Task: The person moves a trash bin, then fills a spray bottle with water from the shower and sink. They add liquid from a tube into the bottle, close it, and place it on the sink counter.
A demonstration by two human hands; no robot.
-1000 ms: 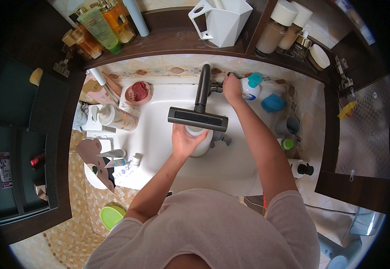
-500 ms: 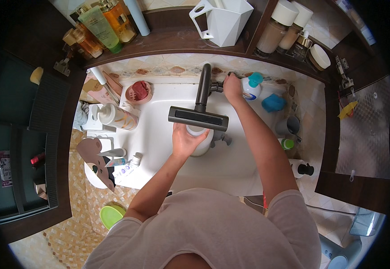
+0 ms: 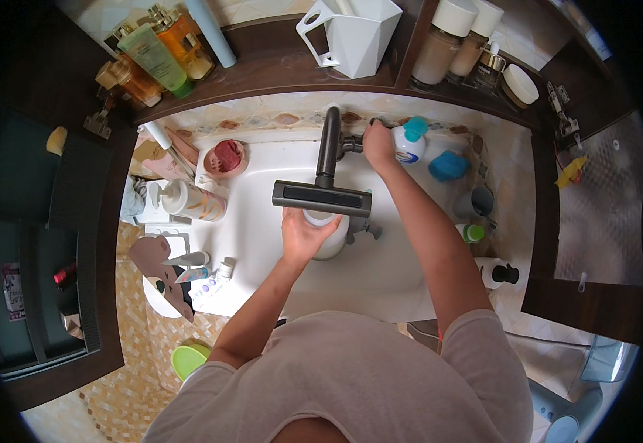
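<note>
My left hand point(image 3: 305, 235) grips a white cup point(image 3: 330, 235) and holds it under the wide flat spout of a dark faucet point(image 3: 324, 193) over the white sink point(image 3: 262, 229). The spout hides the cup's mouth. My right hand point(image 3: 377, 142) is closed on the faucet handle point(image 3: 351, 142) at the back of the sink, beside a white bottle with a teal cap point(image 3: 408, 140).
A pump bottle point(image 3: 187, 199), a pink soap dish point(image 3: 225, 156) and small tubes line the sink's left rim. A blue sponge point(image 3: 448, 165), grey cup point(image 3: 479, 201) and dark-capped bottle point(image 3: 496, 273) stand on the right. A white holder point(image 3: 351, 35) and bottles fill the dark shelf behind.
</note>
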